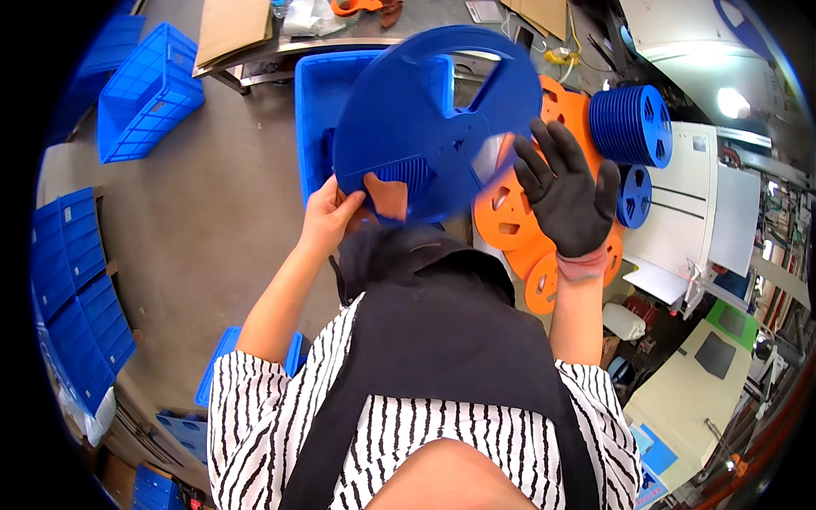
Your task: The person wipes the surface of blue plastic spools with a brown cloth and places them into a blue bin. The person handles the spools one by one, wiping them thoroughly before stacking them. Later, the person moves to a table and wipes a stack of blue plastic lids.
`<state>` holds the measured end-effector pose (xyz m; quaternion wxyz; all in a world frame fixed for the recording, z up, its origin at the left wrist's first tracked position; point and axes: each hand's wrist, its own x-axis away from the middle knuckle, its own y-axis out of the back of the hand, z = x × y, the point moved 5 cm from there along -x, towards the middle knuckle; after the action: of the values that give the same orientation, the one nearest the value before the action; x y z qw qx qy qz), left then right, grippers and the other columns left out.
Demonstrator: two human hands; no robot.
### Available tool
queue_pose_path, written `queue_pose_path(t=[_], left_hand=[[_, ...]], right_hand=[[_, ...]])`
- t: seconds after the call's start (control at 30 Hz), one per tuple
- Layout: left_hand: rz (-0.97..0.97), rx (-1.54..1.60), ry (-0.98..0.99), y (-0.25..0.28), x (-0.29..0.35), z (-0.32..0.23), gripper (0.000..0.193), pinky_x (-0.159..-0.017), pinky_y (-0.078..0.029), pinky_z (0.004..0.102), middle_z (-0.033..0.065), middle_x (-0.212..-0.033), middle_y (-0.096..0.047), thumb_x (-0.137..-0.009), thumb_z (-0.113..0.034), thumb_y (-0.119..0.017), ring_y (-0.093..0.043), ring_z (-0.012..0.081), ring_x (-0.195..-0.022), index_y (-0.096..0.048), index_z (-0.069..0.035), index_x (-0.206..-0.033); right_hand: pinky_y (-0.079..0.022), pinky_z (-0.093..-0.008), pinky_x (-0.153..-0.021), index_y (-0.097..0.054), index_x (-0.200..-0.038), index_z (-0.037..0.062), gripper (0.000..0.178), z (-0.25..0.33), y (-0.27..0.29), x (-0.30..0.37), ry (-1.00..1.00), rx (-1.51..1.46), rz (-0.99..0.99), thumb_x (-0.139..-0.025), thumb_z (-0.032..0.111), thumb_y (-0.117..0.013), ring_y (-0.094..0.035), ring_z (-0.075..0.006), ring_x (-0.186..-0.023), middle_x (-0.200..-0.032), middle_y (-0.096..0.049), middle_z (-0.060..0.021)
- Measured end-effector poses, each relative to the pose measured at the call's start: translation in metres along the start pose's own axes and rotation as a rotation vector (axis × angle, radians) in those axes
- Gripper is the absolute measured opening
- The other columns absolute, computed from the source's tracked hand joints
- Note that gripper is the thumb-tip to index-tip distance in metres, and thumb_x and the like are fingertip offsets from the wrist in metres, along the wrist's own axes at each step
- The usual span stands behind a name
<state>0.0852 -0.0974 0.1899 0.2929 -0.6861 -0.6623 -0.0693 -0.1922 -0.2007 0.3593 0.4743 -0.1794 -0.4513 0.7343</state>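
A large blue plastic reel flange (399,102) with wide cut-outs is tilted up in front of me. My bare left hand (330,214) pinches its lower left rim between thumb and fingers. Through one cut-out, bare skin and ridged blue edges show behind the disc. My right hand (568,191), in a black glove with a pink cuff, is raised beside the disc's right edge. Its fingers are spread and it holds nothing. Behind the disc stands a blue crate (308,110), partly hidden. Orange reels (501,217) lie close to the gloved hand.
A stack of blue reels (656,127) and a smaller blue reel (635,197) sit at the right. A metal table (297,42) with cardboard (231,34) is at the far side. Blue crates (157,98) stand along the left. White machinery (680,187) is at the right.
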Motion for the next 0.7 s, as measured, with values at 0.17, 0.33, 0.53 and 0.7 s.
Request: queue_pose_path(t=[0.17, 0.33, 0.53, 0.7], left_hand=[[0.181, 0.633, -0.059, -0.016, 0.024, -0.003, 0.052, -0.093, -0.052, 0.0479, 0.02, -0.132, -0.052, -0.09, -0.019, -0.064, -0.06, 0.0353, -0.111, -0.044, 0.001, -0.134], [0.093, 0.68, -0.042, 0.011, 0.031, 0.028, 0.052, -0.095, -0.051, 0.0465, 0.0181, -0.133, -0.05, -0.089, -0.019, -0.065, -0.057, 0.0315, -0.115, -0.044, 0.0, -0.133], [0.051, 0.671, -0.026, 0.026, 0.034, 0.023, 0.049, -0.095, -0.051, 0.0473, 0.0187, -0.128, -0.054, -0.09, -0.018, -0.064, -0.06, 0.0332, -0.112, -0.045, 0.001, -0.132], [-0.129, 0.394, 0.005, 0.065, 0.03, 0.021, 0.039, -0.089, -0.053, 0.0445, 0.0135, -0.117, -0.062, -0.092, -0.014, -0.058, -0.064, 0.0318, -0.104, -0.048, 0.001, -0.126]], right_hand=[[-0.033, -0.0455, -0.111, -0.044, -0.136, -0.0009, 0.057, 0.018, 0.084, 0.036, 0.151, 0.118, -0.331, -0.098, 0.042, -0.045, -0.043, -0.0347, -0.131, -0.143, -0.044, -0.0182], [-0.037, -0.0441, -0.109, -0.051, -0.129, -0.0018, 0.048, 0.006, 0.13, 0.065, 0.188, -0.01, -0.593, -0.097, 0.034, -0.05, -0.05, -0.0325, -0.124, -0.134, -0.052, -0.0179], [-0.037, -0.0436, -0.108, -0.051, -0.128, -0.0017, 0.048, -0.017, 0.143, 0.064, 0.142, 0.032, -0.636, -0.097, 0.034, -0.051, -0.048, -0.0317, -0.126, -0.133, -0.052, -0.0171], [-0.041, -0.0418, -0.103, -0.053, -0.127, 0.0009, 0.045, -0.029, 0.154, 0.076, 0.101, 0.155, -0.673, -0.096, 0.034, -0.052, -0.051, -0.0297, -0.121, -0.132, -0.053, -0.0133]])
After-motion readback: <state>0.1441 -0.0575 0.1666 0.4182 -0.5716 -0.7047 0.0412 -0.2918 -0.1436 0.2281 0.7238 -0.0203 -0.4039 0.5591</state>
